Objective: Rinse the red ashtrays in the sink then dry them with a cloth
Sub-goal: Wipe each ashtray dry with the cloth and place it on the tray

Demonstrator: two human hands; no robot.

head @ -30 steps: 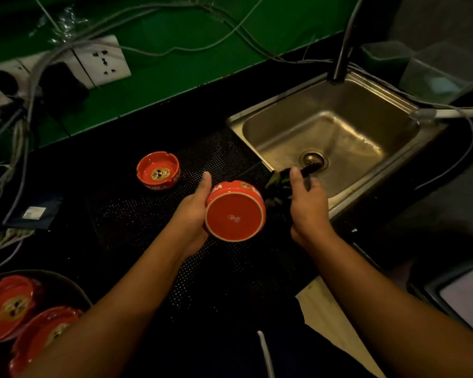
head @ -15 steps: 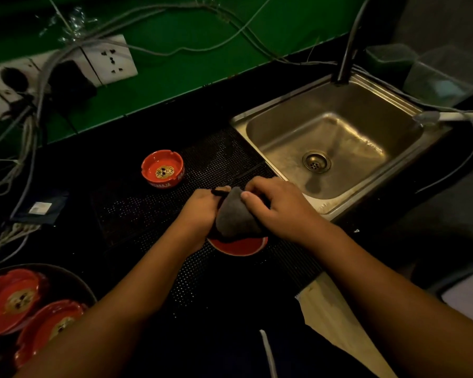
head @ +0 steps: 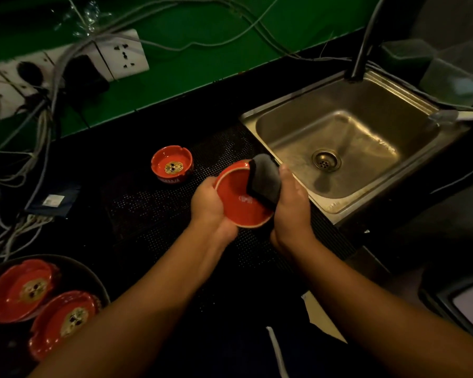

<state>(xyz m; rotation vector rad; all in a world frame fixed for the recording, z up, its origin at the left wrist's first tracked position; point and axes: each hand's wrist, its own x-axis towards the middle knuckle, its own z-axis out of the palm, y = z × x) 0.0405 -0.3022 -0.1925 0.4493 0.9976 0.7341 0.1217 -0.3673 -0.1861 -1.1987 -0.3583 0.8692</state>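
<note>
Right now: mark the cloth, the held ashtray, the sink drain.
cloth [head: 264,178], head view, middle of the dark fold.
held ashtray [head: 235,203], head view, its red underside.
sink drain [head: 326,159], head view, strainer centre.

Dim wash-up counter, likely a bar's back kitchen: steel sink [head: 290,132] and dark tap [head: 363,50] at 2 o'clock, black perforated mat [head: 153,208] at centre, wall sockets [head: 123,54] and tangled cables [head: 47,85] at 10, red ashtrays [head: 19,290] together at 8.

Four ashtrays [head: 238,205] [head: 172,165] [head: 22,290] [head: 63,323], one cloth [head: 265,178], one sink [head: 287,132]
</note>
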